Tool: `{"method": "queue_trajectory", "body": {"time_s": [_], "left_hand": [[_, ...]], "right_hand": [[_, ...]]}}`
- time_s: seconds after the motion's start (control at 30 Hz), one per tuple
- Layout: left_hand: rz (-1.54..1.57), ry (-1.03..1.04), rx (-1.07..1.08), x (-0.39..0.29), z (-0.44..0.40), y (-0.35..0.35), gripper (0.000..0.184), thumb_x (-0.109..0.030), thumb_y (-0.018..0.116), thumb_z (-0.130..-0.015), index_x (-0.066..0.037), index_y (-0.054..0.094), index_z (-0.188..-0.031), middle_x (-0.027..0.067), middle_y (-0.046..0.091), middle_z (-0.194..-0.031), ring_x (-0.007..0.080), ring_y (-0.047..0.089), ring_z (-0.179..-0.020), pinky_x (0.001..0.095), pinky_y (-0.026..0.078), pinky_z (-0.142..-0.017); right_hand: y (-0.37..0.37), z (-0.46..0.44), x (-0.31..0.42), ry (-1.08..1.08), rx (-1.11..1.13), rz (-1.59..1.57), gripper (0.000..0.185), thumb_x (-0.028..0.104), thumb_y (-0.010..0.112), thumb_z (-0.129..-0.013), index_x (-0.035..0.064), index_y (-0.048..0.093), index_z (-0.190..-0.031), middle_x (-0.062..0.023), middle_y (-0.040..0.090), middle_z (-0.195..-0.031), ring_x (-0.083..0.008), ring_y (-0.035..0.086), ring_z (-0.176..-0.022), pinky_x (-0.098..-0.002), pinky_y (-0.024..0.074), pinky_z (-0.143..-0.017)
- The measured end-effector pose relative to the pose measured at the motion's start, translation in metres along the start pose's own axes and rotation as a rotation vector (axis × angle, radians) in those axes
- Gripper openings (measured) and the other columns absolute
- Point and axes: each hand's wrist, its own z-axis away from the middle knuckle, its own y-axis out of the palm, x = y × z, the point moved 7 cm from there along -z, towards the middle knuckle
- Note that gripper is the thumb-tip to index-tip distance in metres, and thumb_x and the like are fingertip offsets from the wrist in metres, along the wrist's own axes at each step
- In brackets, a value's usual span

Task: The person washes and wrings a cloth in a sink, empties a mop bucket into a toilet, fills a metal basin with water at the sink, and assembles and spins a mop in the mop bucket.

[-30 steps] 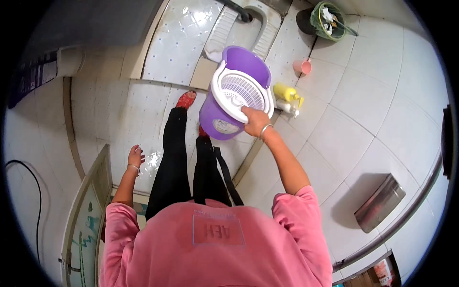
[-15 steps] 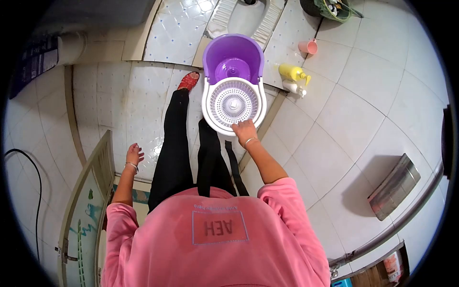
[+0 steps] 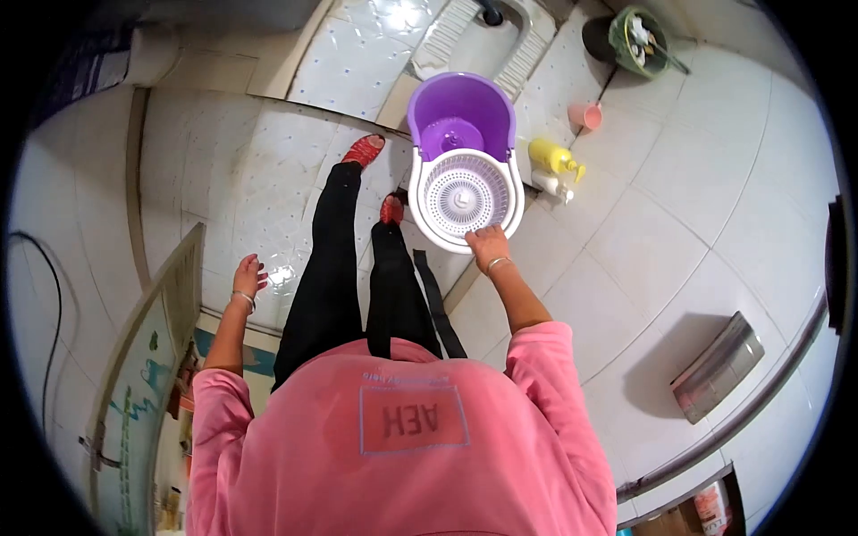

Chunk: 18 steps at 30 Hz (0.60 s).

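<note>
A purple spin mop bucket (image 3: pixel 461 94) with a white wringer basket (image 3: pixel 463 192) on its near half is at the upper middle of the head view. At the near edge of the white rim, my right hand (image 3: pixel 487 245) has its fingers wrapped over it. The basket holds no mop, and the purple part has a round base piece at its bottom. My left hand (image 3: pixel 249 275) hangs free at my left side, fingers loosely apart, touching nothing.
A squat toilet (image 3: pixel 487 45) lies beyond the bucket. To its right are a pink cup (image 3: pixel 586 115), a yellow pump bottle (image 3: pixel 554 155), a white bottle (image 3: pixel 552 185) and a green bin (image 3: pixel 636 45). A door (image 3: pixel 147 348) stands at the left.
The bucket and my right hand have shifted slightly right in view, the hand still on the rim. My second red shoe now shows beside the bucket. My left hand stays free.
</note>
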Motion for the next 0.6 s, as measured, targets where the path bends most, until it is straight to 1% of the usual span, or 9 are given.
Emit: {"method": "queue_trajectory", "body": {"time_s": [0.07,0.17,0.27,0.33,0.43,0.47,0.5,0.53,0.6], "left_hand": [[0.063,0.026,-0.013,0.014,0.006,0.002,0.036,-0.029,0.042,-0.087,-0.012,0.042,-0.118,0.0104,0.054,-0.101,0.018,0.055,-0.075,0.0294,0.047,-0.061],[0.197,0.075,-0.06,0.061,0.027,0.019,0.034,-0.026,0.044,-0.084,-0.011,0.045,-0.115,0.0071,0.055,-0.095,0.0161,0.054,-0.07,0.0283,0.046,-0.057],[0.3,0.092,-0.136,0.123,0.043,0.048,0.034,-0.027,0.045,-0.083,-0.011,0.048,-0.112,0.0047,0.056,-0.09,0.0154,0.054,-0.067,0.0287,0.045,-0.053],[0.39,0.088,-0.242,0.168,0.072,0.07,0.03,-0.028,0.045,-0.082,-0.01,0.052,-0.105,0.0059,0.057,-0.08,0.0154,0.054,-0.062,0.0296,0.045,-0.051],[0.328,0.101,-0.267,0.269,0.069,0.111,0.026,-0.026,0.044,-0.083,-0.008,0.055,-0.098,0.0068,0.055,-0.07,0.0165,0.053,-0.057,0.0303,0.044,-0.049],[0.381,0.013,-0.252,0.293,0.079,0.125,0.025,-0.026,0.043,-0.083,-0.007,0.055,-0.095,0.0075,0.055,-0.068,0.017,0.052,-0.056,0.0307,0.044,-0.049],[0.435,-0.074,-0.231,0.312,0.095,0.142,0.025,-0.026,0.043,-0.083,-0.006,0.055,-0.092,0.0082,0.054,-0.067,0.0176,0.052,-0.054,0.031,0.044,-0.048],[0.477,-0.163,-0.2,0.331,0.113,0.155,0.025,-0.025,0.042,-0.083,-0.005,0.055,-0.09,0.0089,0.054,-0.065,0.0181,0.052,-0.053,0.0314,0.044,-0.048],[0.584,-0.15,-0.251,0.342,0.146,0.164,0.024,-0.024,0.041,-0.083,-0.003,0.053,-0.087,0.0096,0.054,-0.065,0.0185,0.051,-0.053,0.0318,0.044,-0.048]], "right_hand": [[-0.007,-0.009,-0.006,-0.039,0.032,0.035,0.012,0.008,0.048,-0.074,0.012,0.054,-0.082,-0.0076,0.059,-0.08,-0.0231,0.055,-0.084,-0.0346,0.0363,-0.079],[-0.003,0.003,-0.022,-0.112,-0.081,0.069,0.014,0.004,0.048,-0.068,0.0105,0.053,-0.08,-0.0096,0.059,-0.076,-0.0271,0.055,-0.077,-0.0383,0.0399,-0.073],[-0.033,-0.003,-0.037,-0.145,0.014,0.212,0.02,0.003,0.05,-0.065,0.0078,0.053,-0.084,-0.0149,0.059,-0.077,-0.0338,0.056,-0.077,-0.0438,0.0421,-0.069],[-0.061,-0.01,-0.042,-0.127,0.103,0.288,0.026,0.004,0.049,-0.066,0.0096,0.054,-0.091,-0.0182,0.059,-0.084,-0.0362,0.055,-0.083,-0.042,0.0433,-0.075],[-0.089,-0.021,-0.059,-0.068,0.255,0.405,0.041,0.008,0.052,-0.069,0.0128,0.051,-0.109,-0.0168,0.058,-0.099,-0.0314,0.054,-0.095,-0.0376,0.0421,-0.083],[-0.093,-0.024,-0.062,-0.134,0.303,0.451,0.045,0.011,0.052,-0.069,0.0133,0.049,-0.114,-0.0174,0.055,-0.105,-0.0312,0.053,-0.099,-0.0374,0.0413,-0.085],[-0.102,-0.026,-0.06,-0.171,0.338,0.558,0.051,0.018,0.062,-0.069,0.0071,0.046,-0.115,-0.0177,0.057,-0.103,-0.0324,0.053,-0.098,-0.0363,0.0425,-0.084],[-0.109,-0.021,-0.055,-0.133,0.394,0.593,0.052,0.018,0.062,-0.069,0.007,0.045,-0.117,-0.0172,0.054,-0.107,-0.0315,0.05,-0.103,-0.0362,0.0408,-0.087],[-0.119,-0.028,-0.052,-0.215,0.378,0.638,0.052,0.017,0.062,-0.069,0.0062,0.045,-0.118,-0.017,0.051,-0.112,-0.0312,0.048,-0.106,-0.0365,0.0385,-0.09]]}}
